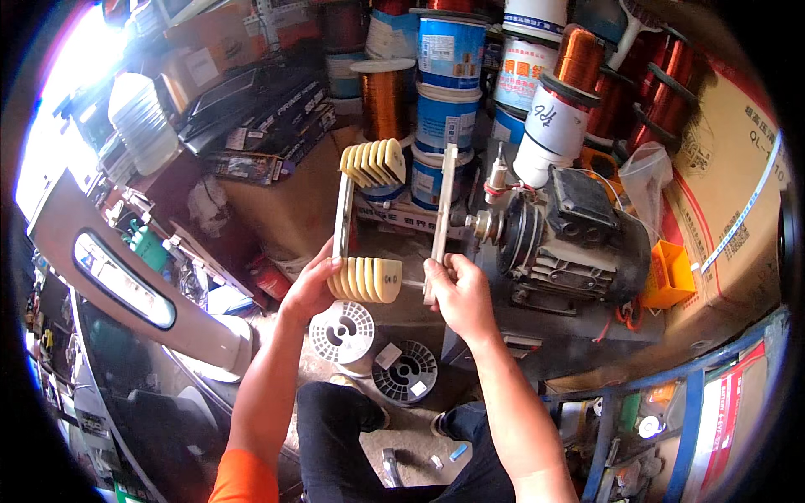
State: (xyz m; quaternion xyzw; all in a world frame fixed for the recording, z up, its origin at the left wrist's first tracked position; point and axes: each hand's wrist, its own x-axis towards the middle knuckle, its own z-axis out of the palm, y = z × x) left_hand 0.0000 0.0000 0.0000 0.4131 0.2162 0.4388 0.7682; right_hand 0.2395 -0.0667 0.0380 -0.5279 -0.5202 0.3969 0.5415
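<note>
My left hand (309,283) is closed on a coil winding former, gripping it near its lower end. The former has an upper cream grooved block (373,163) and a lower cream grooved block (366,280), joined by a narrow metal strip (343,220). My right hand (459,293) pinches the lower part of an upright flat metal bar (445,205), its thumb on the near face. Beside this bar, the shaft (484,225) of a dark electric motor (583,235) points toward it. Whether bar and shaft are joined is unclear. A gap separates the blocks from the bar.
Behind stand stacked blue buckets (449,117) and spools of copper wire (384,101). Below my hands are a white spool (341,332) and a black spool (405,371). A pale curved stand (142,285) is at left, a large carton (729,184) at right, and blue metal framing (689,419) at lower right.
</note>
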